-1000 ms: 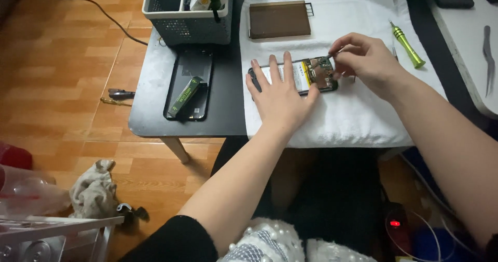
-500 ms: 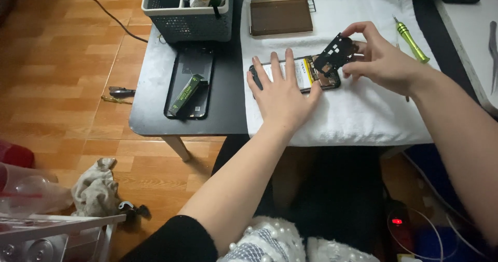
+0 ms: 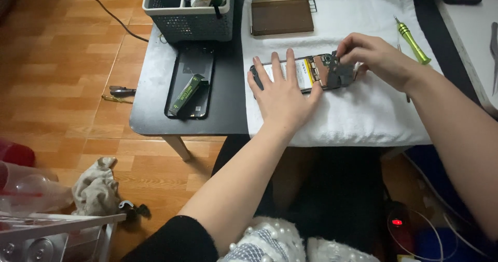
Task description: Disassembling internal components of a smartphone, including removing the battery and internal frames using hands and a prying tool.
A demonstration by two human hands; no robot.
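On the towel (image 3: 358, 106), left hand (image 3: 282, 93) lies flat across the opened phone (image 3: 306, 72).

Views: one, worn on the person's head.
Direction: looks steeply down and forward over the arms at the low black table (image 3: 155, 111).
Nearness: close enough that both forearms fill the lower frame.
Coverage: table with white towel (image 3: 363, 111), wooden floor (image 3: 62, 85) at the left, lap below.
Shared part: none.

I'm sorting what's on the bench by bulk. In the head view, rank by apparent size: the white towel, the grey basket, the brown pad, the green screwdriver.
1. white towel
2. grey basket, partly cut off by the frame
3. brown pad
4. green screwdriver
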